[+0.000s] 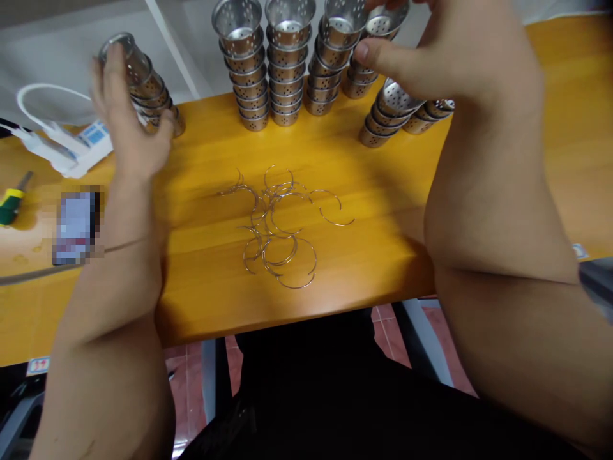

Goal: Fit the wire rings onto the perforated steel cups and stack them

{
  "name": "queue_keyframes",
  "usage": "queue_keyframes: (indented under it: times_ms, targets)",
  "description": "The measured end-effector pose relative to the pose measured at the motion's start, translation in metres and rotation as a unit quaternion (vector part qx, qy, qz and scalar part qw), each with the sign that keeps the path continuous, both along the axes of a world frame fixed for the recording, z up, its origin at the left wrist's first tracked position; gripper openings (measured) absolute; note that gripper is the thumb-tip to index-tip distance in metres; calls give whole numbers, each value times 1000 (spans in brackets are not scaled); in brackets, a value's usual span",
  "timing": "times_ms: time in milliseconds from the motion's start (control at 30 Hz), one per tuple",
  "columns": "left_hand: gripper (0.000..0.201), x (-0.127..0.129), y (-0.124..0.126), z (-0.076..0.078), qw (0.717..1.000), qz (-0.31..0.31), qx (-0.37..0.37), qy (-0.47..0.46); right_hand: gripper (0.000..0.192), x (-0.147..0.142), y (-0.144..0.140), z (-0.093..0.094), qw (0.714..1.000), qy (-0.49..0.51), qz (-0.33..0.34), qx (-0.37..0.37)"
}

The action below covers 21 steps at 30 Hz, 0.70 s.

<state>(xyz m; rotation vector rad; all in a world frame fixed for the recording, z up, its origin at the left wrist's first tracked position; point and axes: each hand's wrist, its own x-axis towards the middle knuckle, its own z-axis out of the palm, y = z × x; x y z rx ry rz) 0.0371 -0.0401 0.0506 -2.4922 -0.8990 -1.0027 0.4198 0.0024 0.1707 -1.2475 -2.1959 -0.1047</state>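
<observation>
My left hand (pixel 136 137) is wrapped around a leaning stack of perforated metal cups (pixel 151 86) at the back left, thumb on the near side. At the upper right, my right hand (pixel 431 61) has its thumb and fingers about the top of another stack of perforated metal cups (pixel 383 25). The frame's top edge cuts off part of its fingers. Beside it, more tall stacks (pixel 287 61) stand along the back edge. Shorter, tilted stacks (pixel 385 115) sit below my right hand, partly hidden by the wrist. Thin curved wires (pixel 287 223) lie loosely heaped on the table between my arms.
A white power strip (pixel 89 150) with plugged-in cables is left of my left hand. Near it lie a phone-like blurred object (pixel 74 227) and a green-and-yellow handled tool (pixel 13 203). The orange wooden table (pixel 205 300) ends just before my lap; a pale partition stands behind.
</observation>
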Motion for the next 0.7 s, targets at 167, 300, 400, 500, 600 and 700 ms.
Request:
queue_keyframes:
  times_ms: [167,300,400,500,600,700]
  targets:
    - [71,-90,80,0,993,86,77,-17,68,-6,-1,-2,1000,4,0,17]
    - [88,-232,202,-19,988,103,31,-109,67,-12,-5,-4,1000,-1,10,21]
    - [110,-284,244,-29,995,60,-20,-78,61,-16,-10,-4,1000,3,9,6]
    - [131,-284,236,-26,994,61,-51,-70,54,-19,-14,-3,1000,7,10,2]
    - [128,-272,216,-21,987,82,-73,-114,56,-20,-16,-2,1000,4,12,8]
    - [113,-264,212,-18,971,160,-131,-120,53,-21,-16,-2,1000,4,7,0]
